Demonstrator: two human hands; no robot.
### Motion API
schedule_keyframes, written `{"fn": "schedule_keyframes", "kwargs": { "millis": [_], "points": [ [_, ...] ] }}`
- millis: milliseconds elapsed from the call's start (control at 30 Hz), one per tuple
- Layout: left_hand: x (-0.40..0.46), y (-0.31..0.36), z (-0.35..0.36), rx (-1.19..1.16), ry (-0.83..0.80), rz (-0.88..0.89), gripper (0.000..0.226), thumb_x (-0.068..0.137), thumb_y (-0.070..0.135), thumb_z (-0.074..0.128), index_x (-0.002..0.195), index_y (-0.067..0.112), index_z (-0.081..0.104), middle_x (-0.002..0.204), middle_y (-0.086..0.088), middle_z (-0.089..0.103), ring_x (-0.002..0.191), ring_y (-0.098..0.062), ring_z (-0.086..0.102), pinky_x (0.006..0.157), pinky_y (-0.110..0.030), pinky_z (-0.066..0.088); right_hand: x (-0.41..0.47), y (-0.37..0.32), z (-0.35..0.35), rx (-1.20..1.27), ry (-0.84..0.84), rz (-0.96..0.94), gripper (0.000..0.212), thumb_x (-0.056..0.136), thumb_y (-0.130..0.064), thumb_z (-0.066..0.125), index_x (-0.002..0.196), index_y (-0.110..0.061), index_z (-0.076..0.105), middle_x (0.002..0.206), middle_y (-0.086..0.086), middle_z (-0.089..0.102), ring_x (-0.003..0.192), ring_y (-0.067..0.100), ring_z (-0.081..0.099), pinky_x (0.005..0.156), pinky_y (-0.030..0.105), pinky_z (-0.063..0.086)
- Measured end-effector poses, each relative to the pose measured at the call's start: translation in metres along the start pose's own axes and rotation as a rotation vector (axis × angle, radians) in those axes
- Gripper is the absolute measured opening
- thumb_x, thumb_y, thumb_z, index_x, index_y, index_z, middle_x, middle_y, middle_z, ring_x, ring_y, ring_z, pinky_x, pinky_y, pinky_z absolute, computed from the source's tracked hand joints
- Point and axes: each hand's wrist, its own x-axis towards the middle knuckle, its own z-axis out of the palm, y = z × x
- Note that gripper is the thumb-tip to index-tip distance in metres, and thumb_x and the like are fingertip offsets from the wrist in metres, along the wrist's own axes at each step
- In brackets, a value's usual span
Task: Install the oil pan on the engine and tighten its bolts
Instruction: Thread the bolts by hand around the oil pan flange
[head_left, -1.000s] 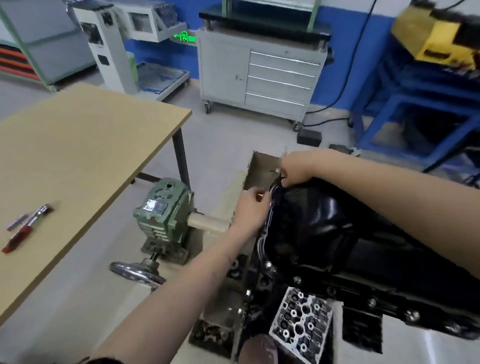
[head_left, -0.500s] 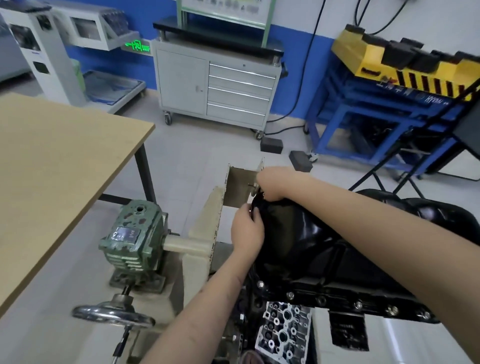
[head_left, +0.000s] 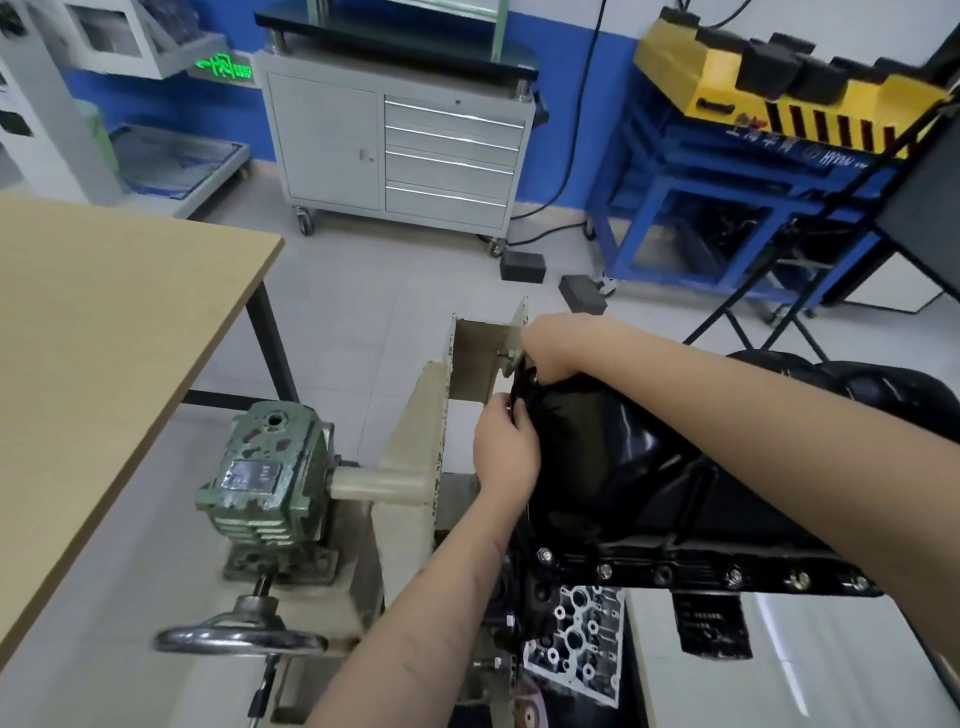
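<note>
Oil pan (head_left: 623, 467) seated on engine (head_left: 571, 639) in stand (head_left: 415, 441); far-end bolts being worked by hand.
Left hand (head_left: 506, 457) fingers curled onto pan's end flange; right hand (head_left: 550, 348) fingers bent at far corner, a bolt pinch cannot be told. Risk, as judged: a bolt cross-threaded or dropped, started at an angle, out of sight. Wooden table (head_left: 104, 338) left, grey cabinet (head_left: 400, 140) behind, tiled floor.

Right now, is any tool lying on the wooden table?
No, the part of the wooden table in view is bare; both hands are at the oil pan.
</note>
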Motion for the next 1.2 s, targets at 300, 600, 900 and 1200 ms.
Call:
{"fn": "schedule_keyframes", "kwargs": {
  "millis": [300, 600, 900, 1200],
  "points": [
    [0.001, 0.001, -0.001, -0.01, -0.001, 0.002, 0.017, 0.096, 0.017, 0.039, 0.082, 0.01, 0.046, 0.075, 0.002, 0.047, 0.072, -0.019, 0.045, 0.062, -0.027, 0.03, 0.001, 0.002, -0.002, 0.081, 0.086, -0.02, 0.02, 0.082, -0.012, 0.062, 0.097, -0.001, 0.062, 0.085, 0.011, 0.056, 0.081, 0.027, 0.055, 0.063, 0.027, 0.04],
    [0.0, 0.0, 0.0, -0.014, -0.004, 0.001, 0.017, 0.096, 0.017, 0.039, 0.085, 0.009, 0.048, 0.08, -0.002, 0.051, 0.074, -0.021, 0.047, 0.064, -0.027, 0.033, 0.002, -0.008, 0.008, 0.028, 0.177, 0.058, 0.013, 0.087, -0.001, 0.045, 0.092, -0.006, 0.056, 0.083, 0.003, 0.046, 0.075, 0.024, 0.046, 0.063, 0.03, 0.038],
    [0.001, -0.001, 0.001, -0.016, -0.007, -0.016, 0.018, 0.096, 0.019, 0.038, 0.088, 0.008, 0.05, 0.084, -0.005, 0.054, 0.077, -0.023, 0.05, 0.066, -0.029, 0.037, -0.002, -0.014, 0.014, -0.102, 0.206, 0.08, 0.023, 0.089, 0.0, 0.044, 0.106, -0.007, 0.058, 0.108, 0.004, 0.057, 0.098, 0.024, 0.057, 0.068, 0.028, 0.037],
    [0.001, -0.001, 0.001, -0.001, 0.007, -0.01, 0.015, 0.096, 0.018, 0.039, 0.084, 0.012, 0.047, 0.082, 0.0, 0.052, 0.075, -0.02, 0.048, 0.065, -0.026, 0.034, -0.004, -0.017, 0.019, -0.108, 0.274, 0.069, 0.029, 0.089, 0.0, 0.045, 0.113, -0.009, 0.057, 0.114, 0.006, 0.056, 0.104, 0.025, 0.057, 0.068, 0.028, 0.036]
  ]
}}
